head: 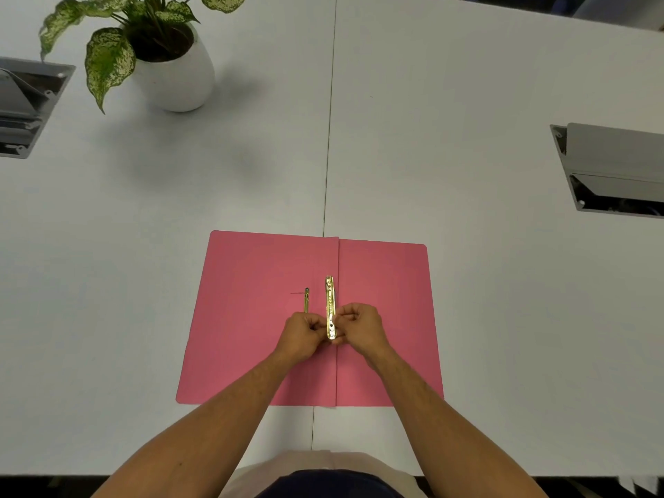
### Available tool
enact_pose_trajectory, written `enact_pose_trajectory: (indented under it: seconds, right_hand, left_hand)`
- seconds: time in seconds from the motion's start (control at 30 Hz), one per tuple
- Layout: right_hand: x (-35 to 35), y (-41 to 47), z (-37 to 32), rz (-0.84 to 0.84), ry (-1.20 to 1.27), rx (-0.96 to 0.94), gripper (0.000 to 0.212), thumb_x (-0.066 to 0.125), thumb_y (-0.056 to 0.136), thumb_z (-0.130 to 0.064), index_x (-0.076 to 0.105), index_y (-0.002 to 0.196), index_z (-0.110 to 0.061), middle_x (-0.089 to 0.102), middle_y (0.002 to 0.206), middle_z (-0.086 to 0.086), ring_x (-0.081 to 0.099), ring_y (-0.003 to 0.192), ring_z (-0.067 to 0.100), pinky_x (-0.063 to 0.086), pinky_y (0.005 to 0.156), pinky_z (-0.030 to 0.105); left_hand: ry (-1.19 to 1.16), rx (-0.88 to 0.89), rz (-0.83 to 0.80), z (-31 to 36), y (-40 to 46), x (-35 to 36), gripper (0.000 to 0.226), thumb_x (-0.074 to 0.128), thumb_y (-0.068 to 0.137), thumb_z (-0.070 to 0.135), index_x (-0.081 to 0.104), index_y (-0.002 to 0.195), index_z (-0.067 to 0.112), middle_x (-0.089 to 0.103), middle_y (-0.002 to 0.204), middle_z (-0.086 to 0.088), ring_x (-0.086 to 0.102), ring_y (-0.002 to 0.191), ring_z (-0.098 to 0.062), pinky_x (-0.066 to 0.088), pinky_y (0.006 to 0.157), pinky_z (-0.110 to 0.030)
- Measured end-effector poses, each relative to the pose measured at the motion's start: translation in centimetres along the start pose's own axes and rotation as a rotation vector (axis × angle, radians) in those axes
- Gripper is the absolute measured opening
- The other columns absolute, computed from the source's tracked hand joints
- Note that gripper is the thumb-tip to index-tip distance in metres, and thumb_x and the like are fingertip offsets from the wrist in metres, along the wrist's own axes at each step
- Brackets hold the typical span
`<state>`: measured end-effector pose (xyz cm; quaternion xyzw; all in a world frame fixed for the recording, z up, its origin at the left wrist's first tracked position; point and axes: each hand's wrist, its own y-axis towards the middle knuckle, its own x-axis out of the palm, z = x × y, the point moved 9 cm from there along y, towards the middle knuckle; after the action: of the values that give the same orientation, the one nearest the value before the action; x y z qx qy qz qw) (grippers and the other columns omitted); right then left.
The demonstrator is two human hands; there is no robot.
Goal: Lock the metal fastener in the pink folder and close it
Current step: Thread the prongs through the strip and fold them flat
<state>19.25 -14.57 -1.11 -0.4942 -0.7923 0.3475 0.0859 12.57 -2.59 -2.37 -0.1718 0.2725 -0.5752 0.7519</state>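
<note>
**Both hands pinching the brass fastener over the open pink folder**

While the folder is lying open, the left hand (300, 334) is curling its fingers closed around the near end of a thin brass prong (306, 300), and the right hand (359, 327) is pinching the lower part of the gold metal fastener bar (330, 307) between thumb and fingertips. The two grips are nearly touching each other, just below the centre of the frame. The bar is running up the frame from the right hand, lying along the left side of the folder's centre crease. The prong is standing just left of the bar, its far end meeting a small slit in the left leaf.

The pink folder (248, 318) is lying flat on the white surface (143, 246), both leaves spread, its crease lining up with the seam between two panels of the surface. Both bare forearms are reaching in from the bottom edge.

At the upper left of the frame a potted plant (172, 66) with speckled green leaves is standing in a white pot. A grey cable hatch (25, 102) is sitting open at the left edge, and another cable box (614, 170) is sitting at the right edge.
</note>
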Motion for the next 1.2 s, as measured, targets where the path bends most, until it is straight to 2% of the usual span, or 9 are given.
enact_pose_trajectory:
  seconds: [0.13, 0.3, 0.4, 0.5, 0.77, 0.87, 0.93, 1.07, 1.2]
  right_hand:
    - [0.0, 0.1, 0.2, 0.008, -0.010, 0.003, 0.009, 0.062, 0.084, 0.002, 0.064, 0.083, -0.006, 0.072, 0.075, 0.014, 0.069, 0.056, 0.021, 0.058, 0.052, 0.031]
    - [-0.4, 0.5, 0.9, 0.040, -0.086, 0.005, 0.007, 0.062, 0.084, 0.003, 0.065, 0.089, -0.002, 0.073, 0.081, 0.019, 0.069, 0.057, 0.019, 0.058, 0.050, 0.029]
    - [-0.4, 0.5, 1.6, 0.045, -0.109, 0.022, 0.008, 0.063, 0.083, 0.002, 0.065, 0.090, 0.001, 0.073, 0.079, 0.018, 0.068, 0.054, 0.014, 0.057, 0.048, 0.026]
    - [-0.2, 0.6, 1.9, 0.034, -0.109, 0.032, 0.007, 0.065, 0.084, 0.002, 0.064, 0.090, -0.001, 0.073, 0.080, 0.017, 0.068, 0.052, 0.011, 0.055, 0.045, 0.022]
    - [-0.3, 0.8, 2.3, 0.074, -0.186, 0.027, 0.012, 0.063, 0.083, 0.002, 0.064, 0.084, -0.010, 0.073, 0.075, 0.016, 0.072, 0.058, 0.022, 0.060, 0.052, 0.032]
    - [-0.7, 0.8, 2.3, 0.101, -0.307, 0.024, 0.016, 0.066, 0.078, -0.007, 0.063, 0.074, -0.022, 0.071, 0.067, 0.003, 0.068, 0.059, 0.018, 0.057, 0.057, 0.028]
    - [-1.0, 0.9, 2.4, 0.107, -0.370, 0.033, 0.015, 0.067, 0.076, -0.012, 0.063, 0.068, -0.024, 0.069, 0.062, -0.003, 0.065, 0.057, 0.015, 0.055, 0.058, 0.026]
    - [-0.7, 1.2, 2.5, 0.076, -0.362, 0.038, 0.021, 0.069, 0.078, -0.009, 0.060, 0.065, -0.023, 0.070, 0.060, 0.006, 0.067, 0.053, 0.022, 0.061, 0.058, 0.041]
    - [-0.7, 1.4, 2.1, 0.064, -0.390, 0.021, 0.023, 0.074, 0.079, -0.019, 0.057, 0.063, -0.021, 0.071, 0.063, 0.013, 0.063, 0.053, 0.023, 0.059, 0.059, 0.040]
  left_hand:
    - [-0.003, 0.002, -0.023, -0.1, -0.1, 0.1, 0.009, 0.068, 0.083, 0.005, 0.077, 0.085, 0.007, 0.072, 0.079, -0.025, 0.056, 0.065, -0.019, 0.046, 0.064, -0.030]
    - [-0.082, -0.024, 0.077, -0.5, 0.1, -0.8, 0.017, 0.061, 0.087, 0.000, 0.072, 0.090, 0.012, 0.074, 0.078, -0.018, 0.067, 0.064, -0.023, 0.058, 0.070, -0.041]
    - [-0.035, 0.030, 0.076, -0.2, 0.6, -0.9, 0.014, 0.065, 0.086, 0.001, 0.071, 0.096, 0.007, 0.072, 0.074, -0.008, 0.067, 0.061, -0.016, 0.058, 0.066, -0.034]
    - [0.090, 0.099, 0.066, 0.7, 0.9, -0.9, 0.023, 0.071, 0.080, 0.000, 0.071, 0.102, 0.006, 0.073, 0.089, -0.009, 0.069, 0.079, -0.017, 0.055, 0.077, -0.026]
    - [0.462, 0.249, 0.005, 1.7, 1.3, 0.2, 0.041, 0.075, 0.076, 0.010, 0.069, 0.116, 0.012, 0.060, 0.111, -0.009, 0.057, 0.101, -0.026, 0.047, 0.090, -0.037]
    - [0.542, 0.253, -0.014, 1.7, 1.5, 0.3, 0.048, 0.076, 0.076, 0.016, 0.065, 0.122, 0.015, 0.056, 0.118, -0.007, 0.052, 0.108, -0.026, 0.045, 0.094, -0.039]
    - [0.577, 0.261, -0.025, 1.8, 1.7, 0.4, 0.050, 0.076, 0.076, 0.018, 0.063, 0.124, 0.017, 0.055, 0.121, -0.006, 0.052, 0.111, -0.026, 0.045, 0.094, -0.037]
    - [0.613, 0.279, -0.025, 1.9, 1.9, 0.4, 0.047, 0.075, 0.079, 0.025, 0.063, 0.125, 0.020, 0.054, 0.123, -0.002, 0.050, 0.113, -0.022, 0.046, 0.091, -0.033]
    - [0.615, 0.280, 0.005, 2.0, 2.3, 0.3, 0.034, 0.070, 0.084, 0.027, 0.067, 0.117, 0.022, 0.055, 0.119, 0.001, 0.054, 0.108, -0.020, 0.043, 0.080, -0.027]
